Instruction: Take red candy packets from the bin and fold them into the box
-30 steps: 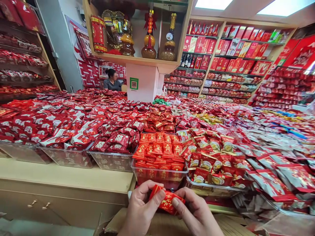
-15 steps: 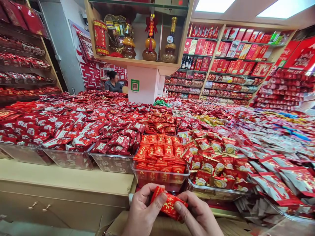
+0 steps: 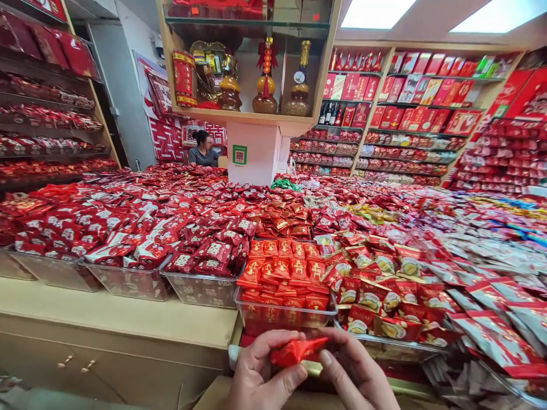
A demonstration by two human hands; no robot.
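Observation:
A small red wrapped candy packet (image 3: 294,352) is held up between my two hands at the bottom centre. My left hand (image 3: 267,373) pinches its left side, thumb in front. On the packet's right end, my right hand (image 3: 352,370) closes its fingers, with the thumb near the lower edge. The packet is tilted, so the gold print does not show. Just behind my hands stands a clear plastic bin (image 3: 286,312) filled with red packets (image 3: 282,267) of similar look, printed in gold.
More bins hold dark red packets (image 3: 213,253) to the left and durian packets (image 3: 388,296) to the right. A cream counter (image 3: 128,310) runs along the left. Above hangs a display cabinet (image 3: 252,117) with bottles. A person (image 3: 204,152) is at the back. Cardboard (image 3: 222,396) lies below my hands.
The packet has been turned in my hands, from its gold-printed face showing to a tilted, plain red side. The whole view has shifted slightly down and to the right.

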